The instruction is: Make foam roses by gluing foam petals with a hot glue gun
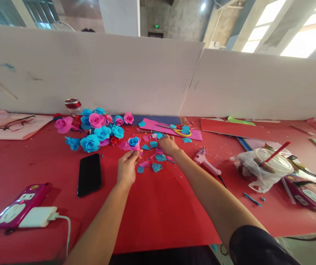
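My left hand [127, 165] pinches a paper flower [134, 142] from below, its centre blue and its outer part pink. Among scattered paper pieces, my right hand [169, 144] reaches down with its fingers bent; what they hold, if anything, is hidden. Blue paper petals [157, 167] and pink scraps lie between and around both hands. Just beyond the right hand, scissors [182, 132] with yellow handles rest on a pink paper strip [195, 135]. A heap of blue, pink and red paper flowers [97, 132] lies to the left of the held one.
A black phone [90, 175] and a purple power strip [22, 204] with a white charger lie at left. At right are a pink glue gun [206, 162] and a bagged cup [274, 161] with a red straw. A white partition [91, 70] borders the red table [158, 213].
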A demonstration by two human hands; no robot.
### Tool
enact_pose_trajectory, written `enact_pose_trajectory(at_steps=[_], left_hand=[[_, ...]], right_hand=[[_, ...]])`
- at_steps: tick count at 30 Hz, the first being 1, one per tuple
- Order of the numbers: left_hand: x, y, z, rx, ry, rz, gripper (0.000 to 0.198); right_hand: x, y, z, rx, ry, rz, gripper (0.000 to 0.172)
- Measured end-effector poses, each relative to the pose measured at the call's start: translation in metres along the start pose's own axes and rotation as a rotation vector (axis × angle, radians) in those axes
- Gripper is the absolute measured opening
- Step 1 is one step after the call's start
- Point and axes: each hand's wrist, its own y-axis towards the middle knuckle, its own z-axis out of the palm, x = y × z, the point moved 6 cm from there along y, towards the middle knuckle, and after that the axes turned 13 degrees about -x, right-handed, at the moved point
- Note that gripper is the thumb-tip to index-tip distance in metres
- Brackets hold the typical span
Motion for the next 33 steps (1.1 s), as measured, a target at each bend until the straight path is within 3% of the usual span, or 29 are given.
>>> enact_pose_trajectory(at_steps=[5, 9, 15, 19, 22, 25, 28, 30, 33], left_hand=[[0.001, 0.001, -0.003, -0.075, -0.055, -0.098, 0.041], [0.002, 0.0, -0.004, -0.112, -0.102, -0.141, 0.044], [0.005, -0.003, 0.004, 0.024, -0.122, -0.174, 0.036], [0.006, -0.003, 0.006, 0.066, -0.112, -0.151, 0.031], [0.001, 0.003, 0.003, 0.063, -0.133, -0.092, 0.028], [-0.006, 0.01, -0.003, 0.025, -0.178, -0.022, 0.026], [-0.011, 0.013, -0.008, -0.006, -0.164, 0.029, 0.026], [-0.01, 0.011, -0.007, -0.009, -0.111, 0.034, 0.026], [-0.006, 0.006, -0.003, 0.026, -0.047, 0.018, 0.027]], right_hand=[[0.006, -0.007, -0.016, -0.152, 0.068, 0.031, 0.027], [0.024, -0.03, -0.021, -0.254, 0.203, 0.041, 0.026], [0.048, -0.065, -0.025, -0.412, 0.541, 0.062, 0.02], [0.057, -0.066, -0.026, -0.384, 0.483, 0.0, 0.018], [0.049, -0.062, -0.026, -0.331, 0.391, -0.024, 0.018], [0.025, -0.061, -0.026, -0.293, 0.248, 0.061, 0.021], [0.006, -0.064, -0.032, -0.338, 0.059, 0.218, 0.029], [0.015, -0.067, -0.038, -0.405, 0.026, 0.199, 0.038], [0.052, -0.068, -0.039, -0.432, 0.155, 0.004, 0.037]])
